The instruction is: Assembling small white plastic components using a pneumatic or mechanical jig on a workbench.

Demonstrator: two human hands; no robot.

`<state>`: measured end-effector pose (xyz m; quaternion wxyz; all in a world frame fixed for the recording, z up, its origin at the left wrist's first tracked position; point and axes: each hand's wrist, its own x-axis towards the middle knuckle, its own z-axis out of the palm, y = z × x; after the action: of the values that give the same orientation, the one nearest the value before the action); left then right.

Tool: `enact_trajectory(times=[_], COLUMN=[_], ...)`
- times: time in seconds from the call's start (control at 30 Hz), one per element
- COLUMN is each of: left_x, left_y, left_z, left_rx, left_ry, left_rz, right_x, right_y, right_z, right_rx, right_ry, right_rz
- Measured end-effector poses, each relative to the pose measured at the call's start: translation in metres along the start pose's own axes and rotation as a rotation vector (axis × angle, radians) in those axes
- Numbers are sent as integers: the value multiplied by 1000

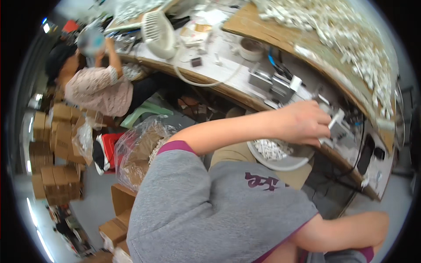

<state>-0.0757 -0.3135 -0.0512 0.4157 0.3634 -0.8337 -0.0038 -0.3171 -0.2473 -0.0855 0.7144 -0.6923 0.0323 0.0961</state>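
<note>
My left arm reaches across to the workbench at the right, and my left hand [302, 122] is curled there with its fingers bent down. A white bar-shaped piece [337, 117] stands right by its knuckles; whether the fingers touch it is unclear. What the fingertips hold, if anything, is hidden. Under this hand, on my lap, a white bowl [280, 167] contains many small white pieces [271, 149]. A grey metal bench device [280, 87] stands just beyond the hand. My right arm bends away at the lower right, and its hand does not show.
A raised wooden board [245, 26] with heaped white parts [342, 39] overhangs the bench [215, 85]. A white plastic basket [158, 35] and a round container [251, 49] stand farther back. At left are a co-worker [98, 87], a plastic-lined box [140, 153] and stacked cartons [59, 182].
</note>
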Motion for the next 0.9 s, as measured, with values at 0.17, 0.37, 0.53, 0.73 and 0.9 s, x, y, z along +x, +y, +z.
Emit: enact_trajectory(times=[0.17, 0.37, 0.53, 0.73, 0.9], left_x=[10, 7, -3, -20, -31], left_y=[6, 7, 2, 4, 6], left_z=[-2, -2, -5, -5, 8], left_rx=[-3, 0, 16, 5, -101], left_ry=[-26, -69, -64, -15, 21], left_rz=[1, -52, -102, -186, -436], right_x=[-30, -57, -52, -41, -46], right_y=[-34, -110, -184, -218, -163], right_z=[-16, -52, -74, -94, -116], right_rx=[-40, -192, -534, -585, -128], right_ry=[4, -121, -465, -653, -430], right_rz=[-161, -401, -392, -377, -864])
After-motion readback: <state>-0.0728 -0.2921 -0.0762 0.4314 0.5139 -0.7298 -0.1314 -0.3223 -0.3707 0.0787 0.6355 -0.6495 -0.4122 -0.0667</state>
